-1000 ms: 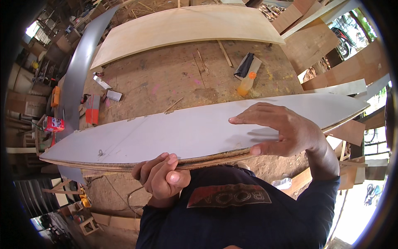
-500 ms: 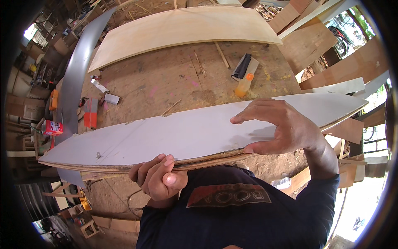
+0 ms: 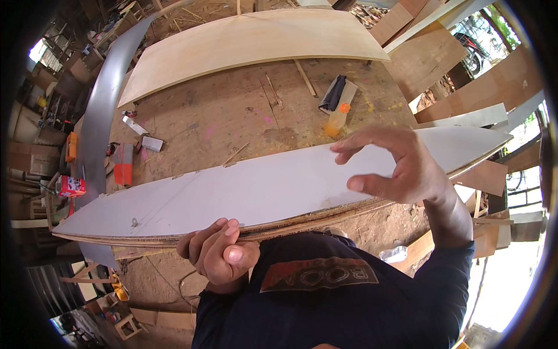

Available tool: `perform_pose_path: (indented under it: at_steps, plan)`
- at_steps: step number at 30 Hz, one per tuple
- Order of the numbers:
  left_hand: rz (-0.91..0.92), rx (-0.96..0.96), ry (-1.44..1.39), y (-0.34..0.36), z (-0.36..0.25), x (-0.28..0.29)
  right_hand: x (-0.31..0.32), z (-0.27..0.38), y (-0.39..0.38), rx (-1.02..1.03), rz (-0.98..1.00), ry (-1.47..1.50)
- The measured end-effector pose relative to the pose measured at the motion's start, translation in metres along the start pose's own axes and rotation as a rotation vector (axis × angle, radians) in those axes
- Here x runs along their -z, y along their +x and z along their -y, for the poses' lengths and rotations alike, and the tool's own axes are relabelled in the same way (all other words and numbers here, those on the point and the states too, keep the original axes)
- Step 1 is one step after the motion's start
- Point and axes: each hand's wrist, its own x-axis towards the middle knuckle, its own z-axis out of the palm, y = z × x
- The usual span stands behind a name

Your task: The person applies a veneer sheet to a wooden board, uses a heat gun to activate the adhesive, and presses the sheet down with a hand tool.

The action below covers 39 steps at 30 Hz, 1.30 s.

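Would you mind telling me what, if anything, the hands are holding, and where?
The left hand grips the near edge of the long white-faced board, fingers curled over it. The right hand is raised over its top face and holds nothing.

Your clothing, seen from above

You wear a dark navy shirt with long sleeves and 1 reddish patch on the chest; your left hand [image 3: 221, 256] and right hand [image 3: 401, 168] are bare.

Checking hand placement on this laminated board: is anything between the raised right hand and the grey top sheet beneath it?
Nothing visible. The right hand hovers with fingers spread over bare grey sheet; no tool or scrap lies under it. The left hand grips the board's near edge, well to the side.
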Motion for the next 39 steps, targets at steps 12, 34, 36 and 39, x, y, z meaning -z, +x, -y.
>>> perform_pose_path:
  at_steps: [12, 34, 36, 39]
  plan:
    - [0.062, -0.014, -0.005, 0.010, 0.001, -0.001, 0.001, -0.007, -0.001, 0.038, -0.196, 0.141]
    - [-0.060, 0.080, -0.137, 0.064, 0.052, -0.085, -0.098, 0.071, 0.105, 0.246, -0.628, -0.462]
    - [-0.127, 0.070, -0.275, 0.065, 0.062, -0.098, -0.128, 0.102, 0.139, 0.293, -0.556, -0.468]
    - [0.098, 0.020, -0.096, 0.029, 0.073, -0.163, -0.169, 0.137, 0.186, 0.345, -0.430, -0.613]
